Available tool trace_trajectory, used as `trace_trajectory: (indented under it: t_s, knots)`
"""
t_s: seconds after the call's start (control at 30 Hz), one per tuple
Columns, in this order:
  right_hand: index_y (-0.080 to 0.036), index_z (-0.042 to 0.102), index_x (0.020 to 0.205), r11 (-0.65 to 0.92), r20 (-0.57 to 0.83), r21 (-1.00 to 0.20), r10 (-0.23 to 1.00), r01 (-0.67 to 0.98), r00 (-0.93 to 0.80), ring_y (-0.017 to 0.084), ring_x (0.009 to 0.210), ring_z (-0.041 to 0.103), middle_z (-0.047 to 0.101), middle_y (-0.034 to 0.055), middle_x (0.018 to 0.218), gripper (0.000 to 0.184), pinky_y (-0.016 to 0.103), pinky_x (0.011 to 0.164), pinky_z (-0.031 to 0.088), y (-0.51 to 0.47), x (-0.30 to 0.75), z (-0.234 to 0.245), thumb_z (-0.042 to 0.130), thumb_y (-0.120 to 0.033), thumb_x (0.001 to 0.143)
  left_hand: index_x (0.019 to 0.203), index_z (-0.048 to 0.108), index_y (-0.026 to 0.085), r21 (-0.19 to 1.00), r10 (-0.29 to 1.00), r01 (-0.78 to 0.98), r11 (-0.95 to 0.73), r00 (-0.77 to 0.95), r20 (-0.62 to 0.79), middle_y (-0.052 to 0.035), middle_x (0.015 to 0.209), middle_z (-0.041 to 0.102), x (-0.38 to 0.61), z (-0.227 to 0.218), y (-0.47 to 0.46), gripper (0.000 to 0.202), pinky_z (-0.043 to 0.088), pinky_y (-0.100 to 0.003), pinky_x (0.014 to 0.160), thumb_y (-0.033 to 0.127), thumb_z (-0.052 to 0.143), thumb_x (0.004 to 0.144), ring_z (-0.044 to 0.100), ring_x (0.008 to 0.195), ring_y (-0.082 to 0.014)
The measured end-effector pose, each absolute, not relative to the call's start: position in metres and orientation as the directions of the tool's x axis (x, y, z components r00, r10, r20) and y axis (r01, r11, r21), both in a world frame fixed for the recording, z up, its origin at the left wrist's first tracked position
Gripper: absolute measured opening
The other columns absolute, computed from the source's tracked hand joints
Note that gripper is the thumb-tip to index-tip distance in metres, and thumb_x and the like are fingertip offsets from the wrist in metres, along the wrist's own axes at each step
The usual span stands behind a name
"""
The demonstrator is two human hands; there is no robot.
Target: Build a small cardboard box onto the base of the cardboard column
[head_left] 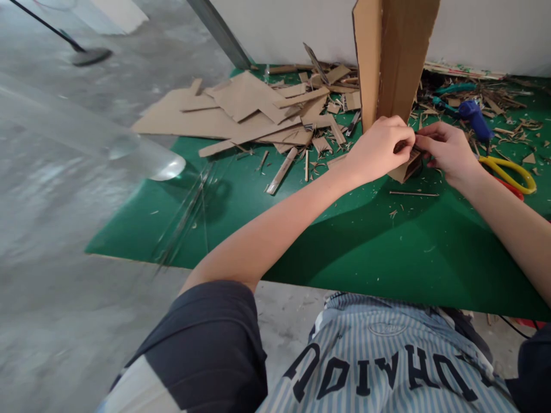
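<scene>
A tall folded cardboard upright [398, 51] stands on the green tabletop [365, 246], with a small cardboard box-like part [404, 171] at its foot. My left hand [383, 146] is closed in a pinch above this part, and its fingertips meet those of the other hand. Opposite it, my right hand [450, 150] is also pinching, its fingers curled at the part's upper edge. Whatever is between the fingertips is too small and hidden to name. In front of the hands lies a thin stick [414, 194].
A blue glue gun [476, 119] and yellow-handled scissors [512, 174] lie at the right. Cardboard pieces [245, 97] and shreds cover the back. Thin clear rods [185, 206] stick past the left front edge. A translucent tube [159, 163] reaches in from the left.
</scene>
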State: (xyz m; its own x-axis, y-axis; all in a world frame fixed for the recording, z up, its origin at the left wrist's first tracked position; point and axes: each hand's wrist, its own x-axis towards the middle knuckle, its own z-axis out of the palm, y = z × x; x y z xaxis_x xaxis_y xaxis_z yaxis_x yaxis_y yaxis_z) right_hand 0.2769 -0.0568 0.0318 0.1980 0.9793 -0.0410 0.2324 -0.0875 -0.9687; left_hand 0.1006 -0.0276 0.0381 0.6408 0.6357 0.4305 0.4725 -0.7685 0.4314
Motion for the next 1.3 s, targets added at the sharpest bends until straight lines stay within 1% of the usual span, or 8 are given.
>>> trace_trajectory:
  t_s: [0.17,0.37,0.47,0.57,0.67,0.8,1.13,1.3]
  knots:
    - [-0.023,0.062,0.075,-0.079,-0.016,-0.958,0.975,0.275,0.223,0.011,0.060,0.047,0.056,-0.0002,0.070,0.013,0.028,0.052,0.039,-0.049,0.279,0.030,0.068,-0.016,0.084,0.082,0.067,0.019,0.442,0.617,0.441,-0.781,0.652,0.441,-0.0068,0.099,0.067,0.102,0.035,-0.024,0.015,0.052,-0.037,0.093,0.009,0.058,0.086,0.063,0.090,-0.0192]
    - [-0.021,0.063,0.077,0.137,0.237,-0.876,0.957,0.463,0.165,0.014,0.075,0.056,0.062,0.0027,0.078,0.014,0.034,0.080,0.050,-0.042,0.282,0.022,0.059,-0.012,0.086,0.082,0.066,0.019,0.468,0.626,0.433,-0.770,0.650,0.430,-0.0071,0.101,0.065,0.102,0.037,-0.027,0.015,0.049,-0.041,0.099,0.008,0.057,0.087,0.064,0.094,-0.0200]
    - [-0.022,0.057,0.075,0.130,0.285,-0.797,0.942,0.590,0.177,0.018,0.081,0.060,0.063,0.0033,0.079,0.016,0.039,0.089,0.052,-0.040,0.282,0.019,0.057,-0.014,0.089,0.080,0.064,0.018,0.472,0.616,0.419,-0.776,0.665,0.422,-0.0068,0.100,0.064,0.102,0.039,-0.026,0.015,0.049,-0.041,0.098,0.006,0.057,0.085,0.063,0.093,-0.0195]
    - [-0.023,0.053,0.074,0.089,0.267,-0.793,0.940,0.603,0.212,0.021,0.086,0.063,0.062,0.0037,0.078,0.019,0.043,0.093,0.053,-0.040,0.281,0.016,0.058,-0.018,0.091,0.076,0.062,0.018,0.480,0.607,0.401,-0.780,0.672,0.424,-0.0068,0.100,0.064,0.102,0.039,-0.024,0.015,0.050,-0.040,0.097,0.005,0.058,0.082,0.062,0.090,-0.0185]
    - [-0.023,0.053,0.077,0.037,0.192,-0.853,0.950,0.521,0.247,0.021,0.081,0.063,0.057,0.0027,0.074,0.017,0.041,0.083,0.055,-0.039,0.279,0.013,0.055,-0.021,0.094,0.074,0.060,0.019,0.489,0.601,0.385,-0.783,0.672,0.433,-0.0065,0.101,0.065,0.102,0.038,-0.023,0.016,0.050,-0.041,0.097,0.004,0.059,0.080,0.061,0.087,-0.0180]
    - [-0.023,0.052,0.081,-0.035,0.080,-0.919,0.959,0.392,0.273,0.014,0.060,0.054,0.053,0.0005,0.071,0.018,0.033,0.062,0.052,-0.040,0.274,0.012,0.050,-0.023,0.099,0.072,0.057,0.020,0.501,0.605,0.378,-0.779,0.662,0.443,-0.0063,0.100,0.064,0.103,0.038,-0.023,0.018,0.051,-0.040,0.095,0.004,0.058,0.079,0.060,0.085,-0.0176]
    - [-0.023,0.049,0.081,0.014,0.082,-0.962,0.967,0.271,0.242,0.011,0.059,0.052,0.050,-0.0018,0.071,0.016,0.024,0.054,0.048,-0.045,0.273,0.013,0.052,-0.023,0.098,0.075,0.059,0.019,0.510,0.634,0.396,-0.763,0.613,0.472,-0.0068,0.100,0.064,0.098,0.036,-0.025,0.013,0.050,-0.045,0.102,0.007,0.061,0.080,0.064,0.091,-0.0198]
    - [-0.023,0.051,0.080,0.030,0.084,-0.974,0.968,0.227,0.235,0.011,0.057,0.051,0.050,-0.0018,0.070,0.015,0.026,0.054,0.049,-0.049,0.271,0.014,0.052,-0.019,0.095,0.089,0.064,0.018,0.514,0.649,0.412,-0.753,0.596,0.472,-0.0073,0.104,0.065,0.096,0.038,-0.027,0.013,0.050,-0.044,0.104,0.008,0.064,0.081,0.065,0.100,-0.0215]
